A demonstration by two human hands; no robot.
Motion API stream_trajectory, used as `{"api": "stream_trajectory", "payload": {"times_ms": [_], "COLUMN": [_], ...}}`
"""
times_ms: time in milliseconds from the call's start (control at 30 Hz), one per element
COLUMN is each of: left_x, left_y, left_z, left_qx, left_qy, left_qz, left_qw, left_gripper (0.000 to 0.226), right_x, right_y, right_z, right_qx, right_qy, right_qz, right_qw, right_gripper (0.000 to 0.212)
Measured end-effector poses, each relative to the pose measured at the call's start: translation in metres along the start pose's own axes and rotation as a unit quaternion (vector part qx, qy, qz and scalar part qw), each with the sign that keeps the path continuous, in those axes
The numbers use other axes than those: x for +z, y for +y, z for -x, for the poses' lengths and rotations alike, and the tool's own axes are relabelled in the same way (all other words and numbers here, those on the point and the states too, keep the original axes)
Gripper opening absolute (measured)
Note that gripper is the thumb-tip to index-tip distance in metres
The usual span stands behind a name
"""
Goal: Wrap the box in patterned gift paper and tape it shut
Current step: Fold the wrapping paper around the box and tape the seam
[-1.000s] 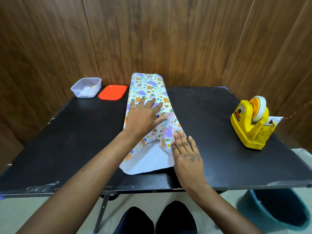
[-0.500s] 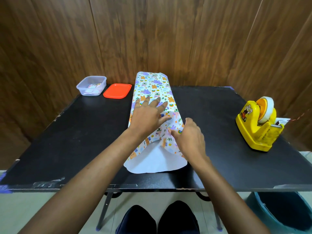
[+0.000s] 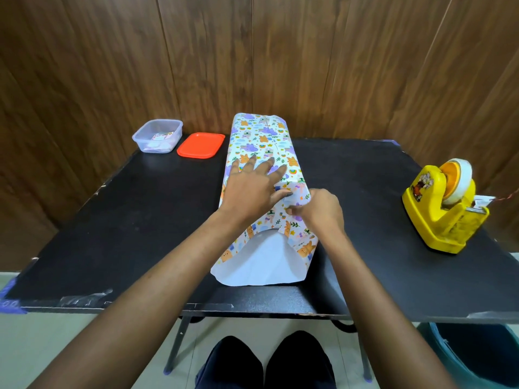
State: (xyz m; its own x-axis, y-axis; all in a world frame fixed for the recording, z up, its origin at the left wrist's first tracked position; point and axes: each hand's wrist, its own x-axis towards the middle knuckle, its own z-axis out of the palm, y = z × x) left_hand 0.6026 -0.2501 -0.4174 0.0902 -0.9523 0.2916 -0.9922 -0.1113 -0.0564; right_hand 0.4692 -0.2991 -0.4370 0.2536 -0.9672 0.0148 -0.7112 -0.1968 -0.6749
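The box is hidden inside patterned gift paper, a long wrapped bundle lying down the middle of the black table. The paper's near end hangs open, its white inner side showing. My left hand lies flat on top of the bundle, fingers spread, pressing the paper down. My right hand sits at the near right corner of the bundle, fingers curled and pinching the paper edge there. A yellow tape dispenser stands at the right side of the table.
A clear plastic container with small items and its orange lid sit at the back left. A wooden wall rises behind the table. A blue bin stands on the floor at the lower right. My knees show below the front edge.
My right hand has moved from lying flat near the paper's open end up to the bundle's right corner and curled onto the paper. My left hand has stayed pressed on top.
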Motion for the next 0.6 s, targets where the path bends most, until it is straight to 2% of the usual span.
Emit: {"api": "stream_trajectory", "payload": {"times_ms": [100,167,300,333,400,467,533,600], "left_x": [-0.001,-0.001,-0.002,-0.003,-0.007,-0.017,-0.024,-0.022], "left_y": [0.001,0.0,0.0,0.001,-0.002,-0.013,-0.028,-0.037], "left_z": [0.001,0.001,0.001,0.001,0.002,0.002,0.004,0.005], "left_qx": [0.007,0.006,0.007,0.011,0.025,0.035,0.044,0.072], "left_qy": [-0.005,-0.004,-0.003,-0.003,-0.004,-0.023,-0.051,-0.068], "left_qz": [-0.001,-0.001,-0.013,-0.013,-0.004,0.031,0.064,0.037], "left_qw": [1.0,1.0,1.0,1.0,1.0,0.999,0.996,0.994], "left_gripper": [0.062,0.062,0.059,0.058,0.058,0.062,0.069,0.076], "right_x": [0.0,0.001,-0.006,-0.009,-0.015,-0.019,-0.021,-0.022], "right_y": [0.003,0.007,-0.001,-0.005,-0.011,-0.015,-0.017,-0.019], "right_z": [0.0,0.001,-0.002,-0.005,-0.011,-0.014,-0.015,-0.014], "right_qx": [0.006,-0.016,-0.093,-0.12,-0.173,-0.194,-0.196,-0.2], "right_qy": [-0.007,-0.016,-0.019,-0.022,-0.032,-0.033,-0.03,-0.025], "right_qz": [0.008,-0.026,-0.113,-0.09,0.013,0.106,0.137,0.161], "right_qw": [1.0,0.999,0.989,0.988,0.984,0.975,0.97,0.966], "right_gripper": [0.016,0.021,0.064,0.075,0.083,0.081,0.082,0.081]}}
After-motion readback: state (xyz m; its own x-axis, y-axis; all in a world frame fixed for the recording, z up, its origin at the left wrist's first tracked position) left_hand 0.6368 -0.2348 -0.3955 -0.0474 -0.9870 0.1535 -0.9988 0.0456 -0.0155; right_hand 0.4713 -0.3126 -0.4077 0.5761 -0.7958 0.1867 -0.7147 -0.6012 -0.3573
